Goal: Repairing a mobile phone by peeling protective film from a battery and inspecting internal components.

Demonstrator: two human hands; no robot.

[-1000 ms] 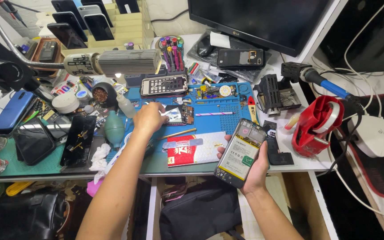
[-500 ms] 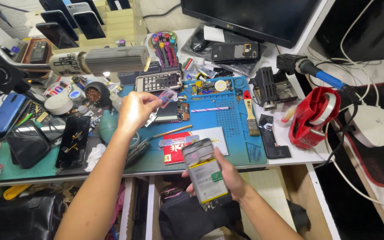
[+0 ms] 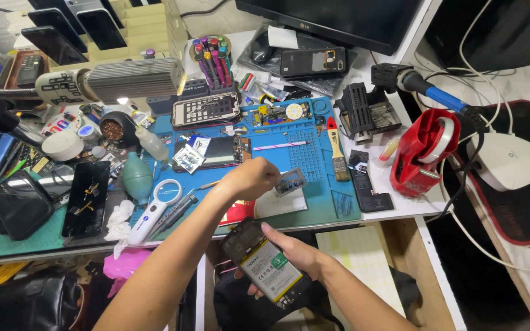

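Your right hand (image 3: 289,254) has its grip clamped around the opened phone (image 3: 264,262), just below the blue mat (image 3: 314,153) and off the tabletop edge. Your left hand (image 3: 249,179) hovers over that mat, grip pinching a small shiny part (image 3: 291,181).

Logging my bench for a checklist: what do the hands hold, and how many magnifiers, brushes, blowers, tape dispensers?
Opened phone in the right hand: 1
Small flat part in the left hand: 1
Magnifying glass: 1
Brush: 1
Teal air blower: 1
Red tape dispenser: 1
Total: 6
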